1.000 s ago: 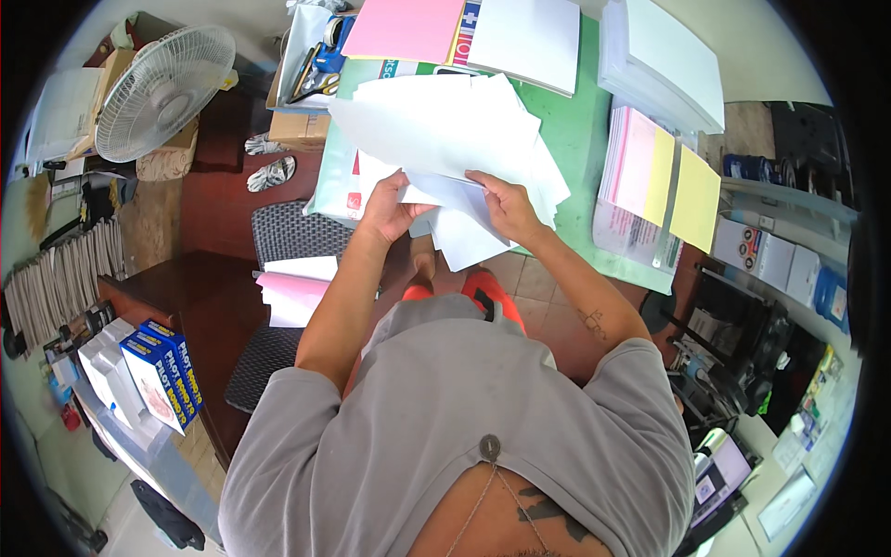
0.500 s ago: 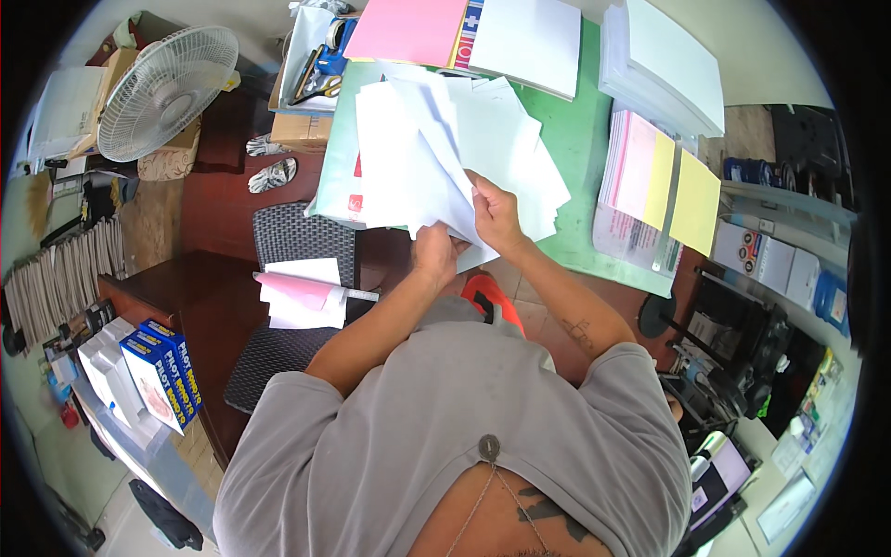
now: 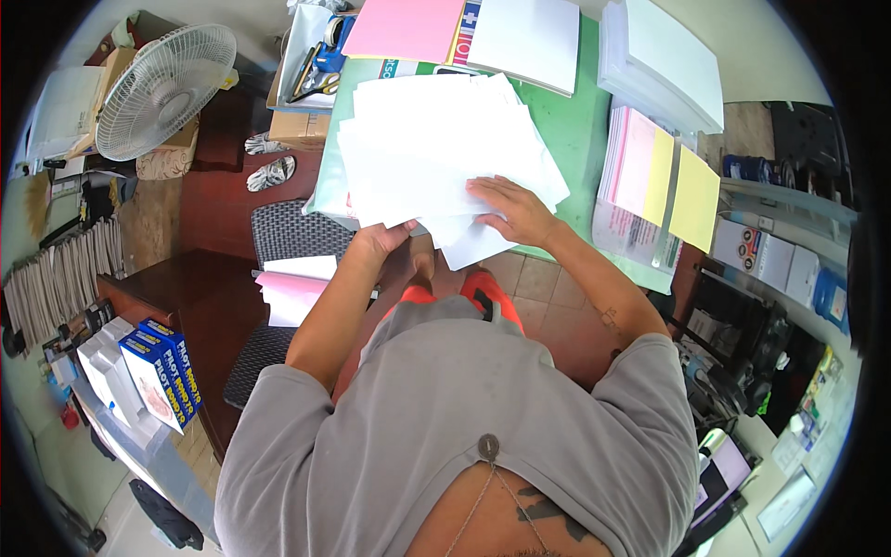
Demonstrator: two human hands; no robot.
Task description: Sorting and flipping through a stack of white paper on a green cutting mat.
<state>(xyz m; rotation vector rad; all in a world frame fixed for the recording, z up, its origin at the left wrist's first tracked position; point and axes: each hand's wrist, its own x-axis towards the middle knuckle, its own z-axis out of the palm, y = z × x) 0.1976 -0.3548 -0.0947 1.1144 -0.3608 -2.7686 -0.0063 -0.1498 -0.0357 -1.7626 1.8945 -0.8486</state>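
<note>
Fanned white paper sheets lie in a loose, uneven pile at the near edge of the green table, several corners jutting out and some sheets overhanging the edge. My left hand grips the near left edge of the sheets, thumb along the border and the other fingers hidden underneath. Flat on top of the near right part rests my right hand, its fingers stretched out and thumb apart. One sheet corner pokes out below, between my two hands.
Pink paper and a white stack sit at the back of the table. Pink and yellow bundles and a thick white ream stand right. A wicker chair holding papers is left, and a fan stands farther off.
The lifted, bent sheets now lie flat on the pile. My right hand has gone from gripping them to resting open on top; my left hand has shifted left along the edge.
</note>
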